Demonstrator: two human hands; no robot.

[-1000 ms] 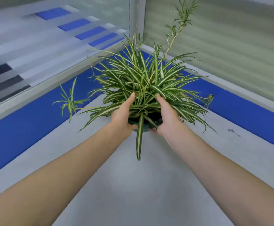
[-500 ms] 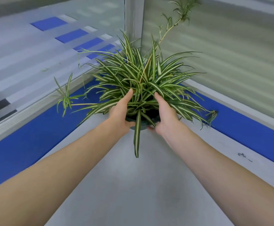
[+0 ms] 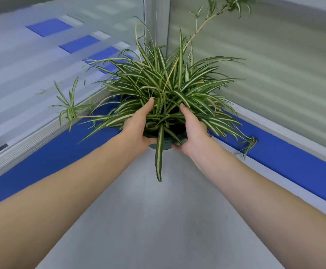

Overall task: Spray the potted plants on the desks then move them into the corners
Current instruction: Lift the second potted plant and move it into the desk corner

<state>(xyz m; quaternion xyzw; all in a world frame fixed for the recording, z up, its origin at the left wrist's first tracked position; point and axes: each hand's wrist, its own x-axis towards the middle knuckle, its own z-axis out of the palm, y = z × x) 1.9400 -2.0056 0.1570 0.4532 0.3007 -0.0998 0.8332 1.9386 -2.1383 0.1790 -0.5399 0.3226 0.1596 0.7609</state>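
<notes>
Head view, both hands (image 3: 138,131) gripping pot (image 3: 161,145)

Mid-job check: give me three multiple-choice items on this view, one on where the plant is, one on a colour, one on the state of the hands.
1. Where is the potted plant?
A. Mid-desk
B. At the desk corner where two partitions meet
C. On the floor

2. What colour is the band along the base of the partitions?
A. Blue
B. Red
C. Yellow

3. How are the hands placed?
A. Both clear of the pot
B. One on the pot only
C. One on each side of the pot

Answers:
1 B, the leaves reach the corner post.
2 A, the strip is plainly blue.
3 C, the left hand and right hand flank the dark pot.
</notes>
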